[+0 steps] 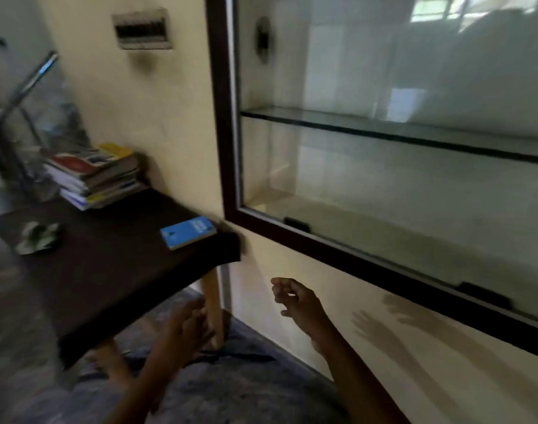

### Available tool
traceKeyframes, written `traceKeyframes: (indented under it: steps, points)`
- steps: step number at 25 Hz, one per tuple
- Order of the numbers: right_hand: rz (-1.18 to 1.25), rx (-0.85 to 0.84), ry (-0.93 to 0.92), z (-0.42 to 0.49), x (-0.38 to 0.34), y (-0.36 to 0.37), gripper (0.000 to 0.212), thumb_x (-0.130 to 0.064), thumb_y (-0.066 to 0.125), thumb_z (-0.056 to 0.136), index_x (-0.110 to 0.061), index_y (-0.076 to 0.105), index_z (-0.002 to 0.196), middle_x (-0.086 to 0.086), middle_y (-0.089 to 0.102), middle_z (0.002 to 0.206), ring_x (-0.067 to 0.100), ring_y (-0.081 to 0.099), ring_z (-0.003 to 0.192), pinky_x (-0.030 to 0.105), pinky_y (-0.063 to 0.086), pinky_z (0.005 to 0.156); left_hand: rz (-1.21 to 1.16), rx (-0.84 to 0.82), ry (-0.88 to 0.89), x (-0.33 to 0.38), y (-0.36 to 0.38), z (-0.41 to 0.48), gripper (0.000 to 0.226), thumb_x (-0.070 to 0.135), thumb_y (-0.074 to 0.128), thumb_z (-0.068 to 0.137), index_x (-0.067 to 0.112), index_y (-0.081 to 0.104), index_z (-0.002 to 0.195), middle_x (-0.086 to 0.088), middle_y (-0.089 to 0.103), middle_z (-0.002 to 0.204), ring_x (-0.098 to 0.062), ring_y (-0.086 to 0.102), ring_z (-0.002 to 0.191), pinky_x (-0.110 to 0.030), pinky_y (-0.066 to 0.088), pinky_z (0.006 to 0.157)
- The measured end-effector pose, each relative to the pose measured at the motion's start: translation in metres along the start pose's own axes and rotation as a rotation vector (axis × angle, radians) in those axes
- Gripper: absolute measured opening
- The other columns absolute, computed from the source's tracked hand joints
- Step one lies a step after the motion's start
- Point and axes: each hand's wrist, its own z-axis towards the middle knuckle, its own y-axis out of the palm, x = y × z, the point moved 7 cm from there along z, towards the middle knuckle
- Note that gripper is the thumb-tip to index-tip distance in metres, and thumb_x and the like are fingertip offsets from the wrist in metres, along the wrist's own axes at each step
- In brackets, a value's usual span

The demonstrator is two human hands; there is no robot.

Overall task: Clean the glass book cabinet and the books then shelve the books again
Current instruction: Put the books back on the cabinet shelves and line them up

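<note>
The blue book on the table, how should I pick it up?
The blue book lies flat near the corner of the dark table, closest to the cabinet. Probably come from above and pinch its long edges, thumb on one side, fingers on the other. Both hands look empty.

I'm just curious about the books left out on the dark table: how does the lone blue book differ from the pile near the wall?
The blue book lies alone, flat, near the table's corner beside the cabinet frame; the stack of books sits at the far end against the wall. The blue book is one plain-coloured cover; the stack shows several, red and yellow among them. The blue book looks smaller. Both lie flat, outside the cabinet.
</note>
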Motion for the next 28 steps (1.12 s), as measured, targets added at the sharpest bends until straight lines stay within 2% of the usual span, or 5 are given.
traceKeyframes:
  steps: [6, 12, 17, 21, 28]
  points:
    - [0.522, -0.13, 0.384, 0.156, 0.007, 0.159, 0.022, -0.034, 0.057, 0.091, -0.013, 0.055, 0.098, 0.005, 0.054, 0.088, 0.015, 0.053, 0.074, 0.025, 0.04, 0.06, 0.169, 0.183, -0.172, -0.094, -0.108, 0.074, 0.036, 0.022, 0.052, 0.095, 0.009, 0.054, 0.128, -0.01, 0.055, 0.128, -0.022, 0.053, 0.113, -0.025, 0.038, 0.088]
    - [0.522, 0.229, 0.608, 0.324, 0.036, 0.284, 0.107, -0.066, 0.075, 0.054, -0.009, 0.04, 0.136, 0.014, 0.047, 0.131, 0.033, 0.049, 0.116, 0.047, 0.046, 0.094, 0.566, 0.106, -0.142, -0.174, -0.169, 0.193, 0.048, 0.037, 0.048, 0.095, 0.023, 0.039, 0.14, -0.001, 0.038, 0.146, -0.019, 0.037, 0.133, -0.038, 0.03, 0.11]
    - [0.262, 0.454, 0.648, 0.362, 0.045, 0.3, 0.097, -0.048, 0.071, 0.076, 0.0, 0.021, 0.144, 0.021, 0.035, 0.141, 0.038, 0.037, 0.128, 0.047, 0.035, 0.102, 0.796, -0.126, -0.165, -0.218, -0.176, 0.259, 0.063, 0.059, 0.029, 0.093, 0.037, 0.007, 0.148, 0.008, 0.001, 0.158, -0.016, -0.007, 0.145, -0.05, 0.002, 0.115]
    - [-0.085, 0.46, 0.525, 0.353, 0.073, 0.266, 0.045, -0.034, 0.059, 0.09, -0.003, 0.057, 0.123, 0.016, 0.057, 0.127, 0.035, 0.053, 0.115, 0.042, 0.042, 0.096, 0.986, -0.198, 0.086, -0.238, -0.156, 0.287, 0.089, 0.081, -0.015, 0.072, 0.035, 0.007, 0.145, 0.007, 0.006, 0.154, -0.016, -0.01, 0.141, -0.049, 0.003, 0.114]
    - [-0.498, 0.271, -0.113, 0.35, -0.016, 0.313, 0.05, -0.03, 0.066, 0.085, -0.015, 0.05, 0.13, 0.007, 0.048, 0.135, 0.022, 0.041, 0.129, 0.027, 0.034, 0.103, 0.882, -0.206, 0.077, -0.251, -0.148, 0.279, 0.058, 0.056, 0.01, 0.096, 0.031, 0.04, 0.139, 0.004, 0.04, 0.146, -0.015, 0.02, 0.139, -0.042, 0.0, 0.112]
